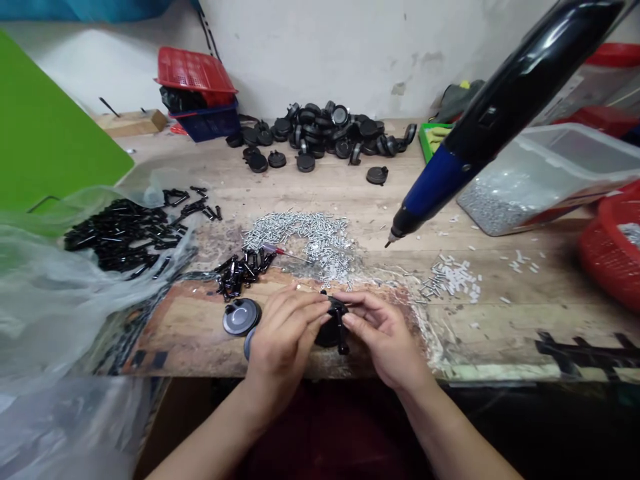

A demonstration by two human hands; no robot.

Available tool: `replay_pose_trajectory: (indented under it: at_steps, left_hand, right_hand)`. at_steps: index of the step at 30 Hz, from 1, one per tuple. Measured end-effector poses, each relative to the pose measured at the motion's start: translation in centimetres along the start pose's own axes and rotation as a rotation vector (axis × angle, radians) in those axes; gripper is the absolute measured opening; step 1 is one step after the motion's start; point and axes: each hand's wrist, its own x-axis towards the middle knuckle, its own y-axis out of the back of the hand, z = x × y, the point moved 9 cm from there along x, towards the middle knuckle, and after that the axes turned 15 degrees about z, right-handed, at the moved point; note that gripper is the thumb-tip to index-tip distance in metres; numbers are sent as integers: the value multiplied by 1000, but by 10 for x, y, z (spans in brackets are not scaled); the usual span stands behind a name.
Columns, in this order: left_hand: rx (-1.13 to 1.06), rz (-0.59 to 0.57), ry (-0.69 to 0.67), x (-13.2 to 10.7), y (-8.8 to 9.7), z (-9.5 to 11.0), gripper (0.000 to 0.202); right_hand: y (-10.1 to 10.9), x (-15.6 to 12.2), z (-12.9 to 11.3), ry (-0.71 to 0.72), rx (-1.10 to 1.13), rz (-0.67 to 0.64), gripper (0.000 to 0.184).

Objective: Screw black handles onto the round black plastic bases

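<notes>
Near the front edge of the bench, my left hand (280, 337) closes its fingertips on a black round disc part (327, 335). A short black rod-shaped piece (343, 340) lies across the disc's right side, and my right hand (387, 333) pinches it between thumb and fingers. My fingers partly hide where the two pieces meet. Left of my hands lies a grey-black disc with two small lugs (241, 316). A second disc (248, 345) is mostly covered by my left hand.
An electric screwdriver (440, 173) hangs at the right, bit downward. Beyond my hands are silver screws (300, 230) and black rod pieces (240, 273). White sleeves (457, 277) lie right. Finished-looking black discs (320, 130) pile by the wall; a plastic bag (40, 287) spreads left.
</notes>
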Motion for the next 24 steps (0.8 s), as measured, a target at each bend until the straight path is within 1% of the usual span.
replay_pose_trajectory:
  at_steps: [2,4,7,11,14,15,16,19,20,21,22,24]
  left_hand:
    - [46,-44,-30,-11,-3,5,32]
    - [95,-112,-45,-22,-9,8,42]
    - [147,-183,-41,-32,-14,8,49]
    - [124,-233,45,-36,-18,0,54]
    - [61,-271,138,-42,-23,-7,75]
    - [44,-260,159,-44,-23,-9,79]
    - [33,-230,173,-44,-21,-11,77]
    - [9,-62,227,-39,-5,-20,59]
    - [-21,-6,281,-37,3,-27,55]
    - [-74,39,375,-34,10,-36,51]
    - [-159,75,508,-34,16,-48,46]
    - [-426,154,846,-38,24,-73,33]
  right_hand:
    - [0,-1,8,-50,55,27,24]
    - [1,-2,13,-81,78,45,23]
    - [3,-2,16,-94,78,71,23]
    - [5,-2,19,-114,101,98,26]
    - [0,-3,19,-127,107,105,28]
    - [-4,-4,19,-126,101,96,28]
    - [-9,-5,17,-122,89,79,28]
    - [-28,-9,9,-89,29,0,25]
    - [-36,-9,4,-63,-6,-34,24]
    - [-44,-9,-3,-21,-58,-72,22]
    - [-52,-8,-10,43,-133,-112,19]
    - [-70,-2,-29,240,-331,-173,15]
